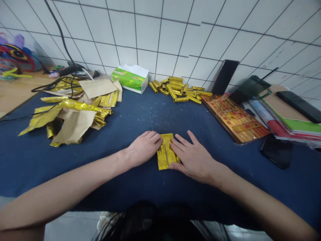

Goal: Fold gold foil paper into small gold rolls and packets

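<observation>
A folded piece of gold foil paper (163, 158) lies flat on the dark blue cloth before me, a seam running down its middle. At its upper left edge, the fingers of my left hand (145, 147) are curled together on the paper; the thumb is hidden. My right hand (194, 159) rests along the right edge with its fingers spread, fingertips and thumb touching the foil. Beyond both hands, small rolled gold foil tubes (179, 89) are heaped against the wall.
At left lies a pile of crumpled gold foil and brown paper (77, 124) with a black cable over it. A green tissue box (130, 78) stands by the tiled wall. On the right are a foil paper pack (235, 118), a dark mug (248, 88), a phone (276, 150) and stacked books (291, 117).
</observation>
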The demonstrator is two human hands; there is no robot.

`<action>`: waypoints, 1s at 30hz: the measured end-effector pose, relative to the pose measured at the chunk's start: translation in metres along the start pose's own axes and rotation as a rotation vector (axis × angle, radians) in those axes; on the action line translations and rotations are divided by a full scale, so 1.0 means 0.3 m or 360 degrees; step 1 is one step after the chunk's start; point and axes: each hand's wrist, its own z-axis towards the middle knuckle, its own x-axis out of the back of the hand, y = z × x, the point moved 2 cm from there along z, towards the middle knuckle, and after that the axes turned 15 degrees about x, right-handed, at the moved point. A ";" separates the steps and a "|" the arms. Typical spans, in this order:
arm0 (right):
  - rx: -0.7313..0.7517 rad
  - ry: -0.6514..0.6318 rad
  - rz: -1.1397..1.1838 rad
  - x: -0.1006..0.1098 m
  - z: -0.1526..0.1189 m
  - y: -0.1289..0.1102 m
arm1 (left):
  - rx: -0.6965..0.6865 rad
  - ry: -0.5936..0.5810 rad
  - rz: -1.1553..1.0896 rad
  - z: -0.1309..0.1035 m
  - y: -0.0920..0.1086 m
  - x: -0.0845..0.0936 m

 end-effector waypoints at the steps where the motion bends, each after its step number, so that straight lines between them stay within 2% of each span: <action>1: -0.0019 -0.0001 -0.0011 -0.005 0.000 -0.001 | 0.0006 0.0017 -0.0007 -0.002 0.005 -0.005; 6: -0.0045 -0.0016 0.0033 -0.006 -0.006 0.006 | 0.0105 0.0023 0.0010 -0.019 0.033 -0.029; 11: -0.0017 0.0047 0.0133 0.025 0.027 -0.001 | 0.0085 -0.0010 0.0007 -0.028 0.043 -0.023; 16: 0.0090 0.0062 0.0185 -0.013 0.078 -0.002 | 0.0073 0.0003 -0.0033 -0.028 0.038 -0.022; 23: 0.0000 0.0035 0.0150 -0.071 0.006 0.069 | 0.0118 -0.0094 -0.0071 -0.025 0.027 -0.016; 30: -0.0010 0.0050 0.0114 -0.075 -0.011 0.073 | 0.0109 -0.0165 -0.0172 -0.030 -0.002 -0.015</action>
